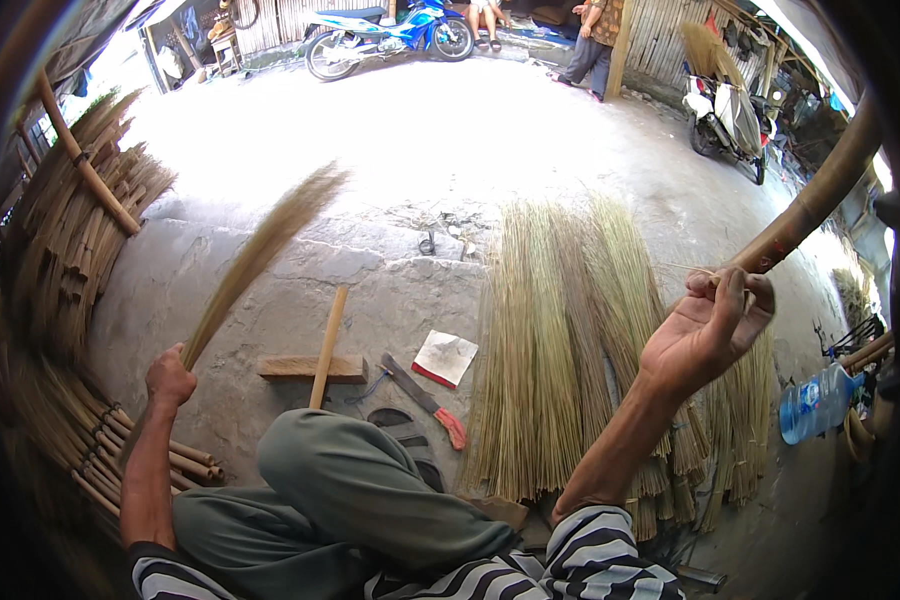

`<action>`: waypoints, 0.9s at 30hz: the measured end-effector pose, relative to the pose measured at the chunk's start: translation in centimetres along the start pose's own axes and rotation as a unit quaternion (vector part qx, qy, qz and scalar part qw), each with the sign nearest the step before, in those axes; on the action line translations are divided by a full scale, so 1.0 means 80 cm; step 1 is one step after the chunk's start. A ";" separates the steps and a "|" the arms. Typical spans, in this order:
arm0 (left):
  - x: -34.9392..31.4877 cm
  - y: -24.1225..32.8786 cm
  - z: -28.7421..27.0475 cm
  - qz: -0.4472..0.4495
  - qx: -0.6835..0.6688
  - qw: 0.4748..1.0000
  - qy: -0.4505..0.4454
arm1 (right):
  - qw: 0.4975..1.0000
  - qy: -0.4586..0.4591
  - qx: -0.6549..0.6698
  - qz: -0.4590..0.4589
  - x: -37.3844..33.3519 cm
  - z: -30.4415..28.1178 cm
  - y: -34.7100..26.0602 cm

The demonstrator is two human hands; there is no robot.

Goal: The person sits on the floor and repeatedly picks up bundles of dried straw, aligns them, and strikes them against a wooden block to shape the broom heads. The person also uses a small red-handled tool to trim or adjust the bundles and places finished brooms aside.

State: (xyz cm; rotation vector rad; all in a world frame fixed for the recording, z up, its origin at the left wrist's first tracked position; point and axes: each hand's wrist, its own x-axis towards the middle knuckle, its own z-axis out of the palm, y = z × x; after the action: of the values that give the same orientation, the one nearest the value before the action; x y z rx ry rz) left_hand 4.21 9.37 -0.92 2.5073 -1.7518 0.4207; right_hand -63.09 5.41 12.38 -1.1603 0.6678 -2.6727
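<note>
In my left hand [172, 376], the fingers are wrapped round the lower stems of a slim bundle of dry broom grass [255, 254]. The bundle slants up and away to the right, its feathery tip blurred. My right hand [712, 325] is raised at the right beside a bamboo pole, thumb and fingertips pinched on a thin pale grass stalk [686, 266] that sticks out to the left. Below and left of that hand, long greenish-brown grass stalks [535, 350] lie spread in a wide layer on the concrete floor.
Before my bent knee lie a wooden block [346, 369], a round stick [328, 340], a red-handled knife [415, 390], a white-and-red packet [445, 357] and a sandal [400, 428]. Grass bundles [80, 240] and bamboo handles [185, 462] line the left; a water jug [815, 405] is right. Two people and motorbikes [395, 42] are beyond.
</note>
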 end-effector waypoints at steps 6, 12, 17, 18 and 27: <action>-0.006 -0.033 -0.006 -0.271 -0.275 0.904 -0.181 | 0.924 -0.252 -0.208 -0.201 -0.026 0.134 0.123; 0.001 -0.002 -0.037 -0.232 -0.282 0.916 -0.164 | 0.811 -0.358 -0.456 -0.081 -0.078 0.216 0.222; 0.018 0.102 -0.071 -0.047 -0.251 0.933 -0.252 | 0.748 -0.581 -0.205 -0.246 -0.314 0.263 0.146; 0.019 0.125 -0.077 0.011 -0.233 0.935 -0.266 | 0.721 -0.612 -0.186 -0.266 -0.341 0.259 0.128; -0.002 0.202 -0.093 0.280 -0.028 0.915 -0.290 | 0.470 -0.842 -0.243 0.103 -0.305 0.121 0.154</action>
State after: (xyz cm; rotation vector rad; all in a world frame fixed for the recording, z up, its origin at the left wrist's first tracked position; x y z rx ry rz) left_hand -12.25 5.28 4.41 2.1747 -2.6489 -0.4179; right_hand -39.73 -1.28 -3.44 -2.5661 0.8204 -0.0872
